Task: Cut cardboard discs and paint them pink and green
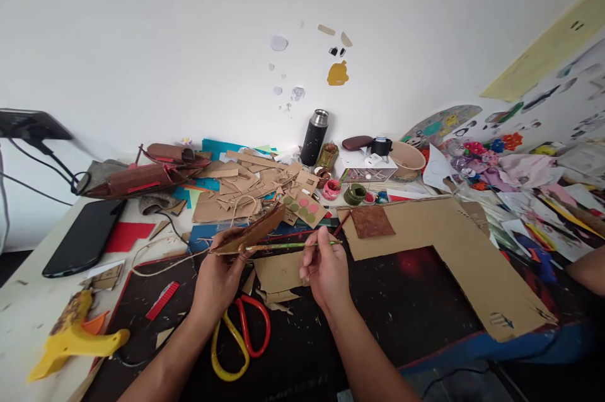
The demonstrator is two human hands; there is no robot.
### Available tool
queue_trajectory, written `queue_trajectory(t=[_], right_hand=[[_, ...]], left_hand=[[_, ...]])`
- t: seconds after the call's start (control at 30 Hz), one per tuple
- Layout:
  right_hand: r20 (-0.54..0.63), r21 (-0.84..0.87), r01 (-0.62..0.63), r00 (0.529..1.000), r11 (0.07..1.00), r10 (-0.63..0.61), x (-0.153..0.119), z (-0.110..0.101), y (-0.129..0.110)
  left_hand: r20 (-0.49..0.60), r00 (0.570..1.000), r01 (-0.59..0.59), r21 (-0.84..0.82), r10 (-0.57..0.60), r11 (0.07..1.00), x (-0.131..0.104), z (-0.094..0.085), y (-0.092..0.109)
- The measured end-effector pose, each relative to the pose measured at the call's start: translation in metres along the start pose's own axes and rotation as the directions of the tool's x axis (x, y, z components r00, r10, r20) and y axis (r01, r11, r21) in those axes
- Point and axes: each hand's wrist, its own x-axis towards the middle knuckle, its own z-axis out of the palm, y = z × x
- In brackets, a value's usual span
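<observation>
My left hand [221, 277] is closed round a curved, boat-like cardboard piece [258, 230], partly painted brown and tilted up to the right. A thin paintbrush [283, 244] with a green handle lies level in my right hand [327, 269], pinched between the fingers. Its brown-stained end reaches to the lower edge of the piece, near my left thumb; whether it touches is hard to tell. Beneath the hands lies a flat cardboard scrap [278, 273]. Scissors [241, 334] with one yellow and one red handle rest below, their blades hidden.
Cardboard scraps [246, 184] pile up behind the hands, beside open paint jars [354, 193] and a black flask [315, 137]. Brown model boats [137, 180], a phone [84, 238] and a yellow glue gun [78, 340] lie left. A large cardboard sheet [411, 222] spans the right. Another person's arm [588, 271] shows there.
</observation>
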Motion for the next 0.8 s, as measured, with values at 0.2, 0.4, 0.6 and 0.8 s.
queue_trajectory(t=[0.2,0.4,0.6,0.8], right_hand=[[-0.013,0.013,0.007,1.0,1.0,-0.006,-0.001,-0.002,-0.003],[0.046,-0.003,0.0,0.999,1.0,0.0,-0.001,0.003,0.001],[-0.01,-0.012,0.0,1.0,1.0,-0.001,0.002,-0.006,0.0],[0.024,-0.014,-0.013,1.0,1.0,0.014,-0.001,-0.003,0.0]], left_hand=[[0.008,1.0,0.007,0.002,-0.007,1.0,0.001,-0.001,0.005],[-0.008,1.0,-0.006,-0.012,0.006,1.0,0.001,0.0,0.005],[-0.013,1.0,0.017,-0.056,-0.018,0.998,0.002,0.001,0.006],[0.011,1.0,0.029,-0.098,-0.028,0.995,0.001,0.002,0.004]])
